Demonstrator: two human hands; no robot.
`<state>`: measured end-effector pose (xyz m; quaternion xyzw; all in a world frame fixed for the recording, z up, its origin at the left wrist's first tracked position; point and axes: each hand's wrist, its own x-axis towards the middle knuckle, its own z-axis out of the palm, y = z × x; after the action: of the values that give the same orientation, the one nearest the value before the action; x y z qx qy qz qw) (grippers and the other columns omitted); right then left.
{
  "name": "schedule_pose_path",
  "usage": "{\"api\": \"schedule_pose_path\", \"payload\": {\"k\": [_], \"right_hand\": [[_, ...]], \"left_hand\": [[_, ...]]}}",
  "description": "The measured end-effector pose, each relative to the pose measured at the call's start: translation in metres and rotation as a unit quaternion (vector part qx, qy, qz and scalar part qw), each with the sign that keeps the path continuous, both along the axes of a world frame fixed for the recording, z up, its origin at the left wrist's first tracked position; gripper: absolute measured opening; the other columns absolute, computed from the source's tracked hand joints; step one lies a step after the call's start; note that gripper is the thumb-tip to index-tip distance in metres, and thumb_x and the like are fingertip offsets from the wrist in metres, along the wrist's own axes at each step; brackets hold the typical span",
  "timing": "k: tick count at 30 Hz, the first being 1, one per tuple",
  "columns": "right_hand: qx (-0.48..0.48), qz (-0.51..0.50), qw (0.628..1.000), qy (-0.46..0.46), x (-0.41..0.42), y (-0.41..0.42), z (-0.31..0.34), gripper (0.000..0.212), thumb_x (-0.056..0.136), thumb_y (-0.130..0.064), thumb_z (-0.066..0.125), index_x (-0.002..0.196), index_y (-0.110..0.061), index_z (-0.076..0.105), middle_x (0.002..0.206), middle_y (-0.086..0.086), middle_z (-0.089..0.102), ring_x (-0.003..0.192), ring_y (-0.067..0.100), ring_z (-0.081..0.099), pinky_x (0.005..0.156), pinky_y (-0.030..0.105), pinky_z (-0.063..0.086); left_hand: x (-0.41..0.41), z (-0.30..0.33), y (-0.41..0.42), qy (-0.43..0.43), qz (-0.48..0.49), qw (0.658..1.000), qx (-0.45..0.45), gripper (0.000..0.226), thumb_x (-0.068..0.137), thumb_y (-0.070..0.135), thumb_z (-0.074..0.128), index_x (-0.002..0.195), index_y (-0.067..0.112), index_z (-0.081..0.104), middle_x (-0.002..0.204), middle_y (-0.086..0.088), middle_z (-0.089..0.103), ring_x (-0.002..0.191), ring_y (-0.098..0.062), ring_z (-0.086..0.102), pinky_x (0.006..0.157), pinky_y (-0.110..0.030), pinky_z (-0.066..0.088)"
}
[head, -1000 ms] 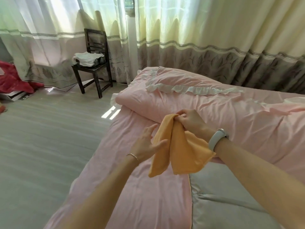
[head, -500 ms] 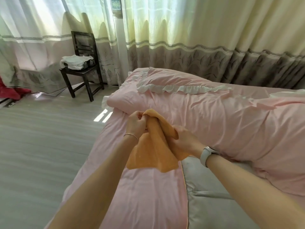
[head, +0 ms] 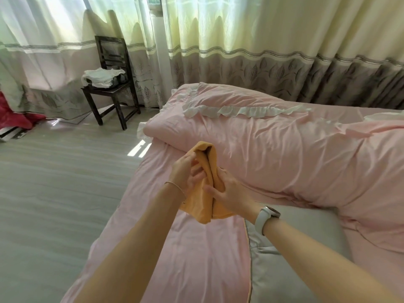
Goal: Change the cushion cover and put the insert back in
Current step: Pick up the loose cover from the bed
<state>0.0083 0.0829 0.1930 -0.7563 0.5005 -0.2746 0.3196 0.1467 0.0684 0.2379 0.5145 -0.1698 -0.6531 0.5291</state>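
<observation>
Orange cloth, the cushion cover (head: 204,182), hangs bunched and folded lengthwise between your two hands, held up in the air above the pink bed sheet (head: 192,259). Your left hand (head: 185,173) grips the cover's left fold, fingers curled into the cloth, a thin bracelet (head: 175,186) on that wrist. Your right hand (head: 229,191) wraps around the right fold lower down, with the thumb lying across the front of the cloth, and a white watch (head: 265,216) sits on that wrist. At the top of the cover the two folds part slightly and show a dark gap between them. The bottom edge of the cover dangles just above the sheet. Below your right forearm a grey cushion (head: 295,270) lies on the bed, its edge piped in a pale orange line. Behind your hands a thick pink quilt (head: 284,154) with a white frill is rolled across the bed. To the far left a dark wooden chair (head: 111,84) stands on the grey floor (head: 54,182) with white cloth (head: 100,76) piled on its seat, in front of long patterned curtains (head: 240,40).
</observation>
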Motion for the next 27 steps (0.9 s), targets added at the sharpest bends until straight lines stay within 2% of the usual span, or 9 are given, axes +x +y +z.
{"api": "schedule_pose_path", "payload": {"k": [3, 5, 7, 9, 11, 14, 17, 23, 27], "right_hand": [[0.018, -0.044, 0.996, -0.079, -0.004, -0.004, 0.002, 0.045, 0.085, -0.02, 0.066, 0.126, -0.014, 0.05, 0.104, -0.008, 0.053, 0.091, 0.007, 0.05, 0.072, 0.003, 0.034], [0.031, -0.065, 0.993, -0.092, -0.009, -0.009, 0.004, 0.034, 0.088, -0.009, 0.058, 0.121, -0.015, 0.053, 0.091, -0.009, 0.057, 0.08, 0.005, 0.052, 0.069, 0.008, 0.038], [0.039, -0.043, 0.995, -0.084, -0.016, -0.014, 0.013, 0.036, 0.09, -0.002, 0.049, 0.122, -0.017, 0.054, 0.09, -0.01, 0.059, 0.082, 0.008, 0.055, 0.071, 0.009, 0.041], [0.045, -0.004, 0.996, -0.079, -0.026, -0.02, 0.026, 0.036, 0.091, 0.0, 0.046, 0.12, -0.021, 0.051, 0.098, -0.009, 0.059, 0.092, 0.009, 0.056, 0.078, 0.01, 0.041], [0.065, 0.036, 0.995, -0.07, -0.032, -0.024, 0.044, 0.031, 0.092, 0.0, 0.045, 0.113, -0.024, 0.045, 0.101, -0.009, 0.057, 0.093, 0.007, 0.054, 0.08, 0.011, 0.041], [0.085, 0.082, 0.992, -0.043, -0.038, -0.027, 0.063, 0.027, 0.093, -0.001, 0.046, 0.11, -0.022, 0.041, 0.11, 0.002, 0.058, 0.099, 0.014, 0.054, 0.087, 0.023, 0.044], [0.078, 0.095, 0.992, -0.035, -0.042, -0.023, 0.072, 0.024, 0.095, -0.011, 0.049, 0.115, -0.022, 0.045, 0.108, 0.0, 0.057, 0.097, 0.013, 0.055, 0.083, 0.021, 0.045], [0.125, 0.087, 0.988, 0.01, -0.046, -0.011, 0.04, 0.073, 0.075, -0.047, 0.071, 0.136, -0.035, 0.033, 0.125, -0.009, 0.049, 0.111, 0.011, 0.051, 0.089, 0.032, 0.048], [0.123, 0.044, 0.985, -0.109, -0.04, -0.009, 0.04, 0.062, 0.068, -0.04, 0.071, 0.123, -0.023, 0.05, 0.108, -0.006, 0.06, 0.095, 0.008, 0.059, 0.075, 0.018, 0.049]], "left_hand": [[0.007, 0.007, 0.004, 0.105, -0.074, 0.992, 0.006, 0.04, 0.098, 0.034, 0.04, 0.115, 0.001, 0.055, 0.117, -0.018, 0.056, 0.113, -0.031, 0.054, 0.094, -0.046, 0.046], [0.008, 0.011, 0.004, 0.058, -0.106, 0.992, -0.027, 0.041, 0.098, 0.036, 0.037, 0.111, 0.002, 0.057, 0.112, -0.015, 0.059, 0.109, -0.028, 0.054, 0.095, -0.043, 0.043], [0.012, 0.009, 0.001, -0.207, -0.107, 0.966, -0.113, 0.032, 0.094, 0.034, 0.051, 0.111, 0.008, 0.057, 0.112, -0.009, 0.059, 0.108, -0.024, 0.053, 0.091, -0.032, 0.046], [0.024, 0.002, -0.002, -0.498, -0.091, 0.835, -0.215, 0.058, 0.078, 0.042, 0.069, 0.127, 0.02, 0.047, 0.133, -0.003, 0.045, 0.122, -0.017, 0.04, 0.099, -0.027, 0.035], [0.034, 0.002, -0.005, -0.544, -0.144, 0.786, -0.255, 0.089, 0.063, 0.056, 0.068, 0.139, 0.028, 0.032, 0.144, 0.005, 0.03, 0.134, -0.014, 0.023, 0.107, -0.032, 0.022], [0.038, 0.014, -0.004, -0.445, -0.227, 0.832, -0.242, 0.076, 0.05, 0.063, 0.064, 0.118, 0.031, 0.053, 0.113, 0.012, 0.056, 0.11, -0.008, 0.052, 0.09, -0.025, 0.045], [0.028, 0.018, -0.002, -0.422, -0.12, 0.86, -0.259, 0.05, 0.059, 0.051, 0.074, 0.09, 0.013, 0.065, 0.081, 0.005, 0.062, 0.075, -0.006, 0.056, 0.068, -0.018, 0.048], [0.019, 0.014, -0.001, -0.347, 0.12, 0.914, -0.172, 0.027, 0.068, 0.036, 0.078, 0.081, 0.023, 0.058, 0.08, 0.008, 0.062, 0.079, -0.01, 0.058, 0.071, -0.022, 0.046], [0.031, 0.014, 0.013, -0.316, 0.168, 0.925, -0.128, 0.024, 0.071, 0.034, 0.076, 0.079, 0.025, 0.055, 0.082, 0.006, 0.062, 0.081, -0.011, 0.058, 0.074, -0.025, 0.048]]}}
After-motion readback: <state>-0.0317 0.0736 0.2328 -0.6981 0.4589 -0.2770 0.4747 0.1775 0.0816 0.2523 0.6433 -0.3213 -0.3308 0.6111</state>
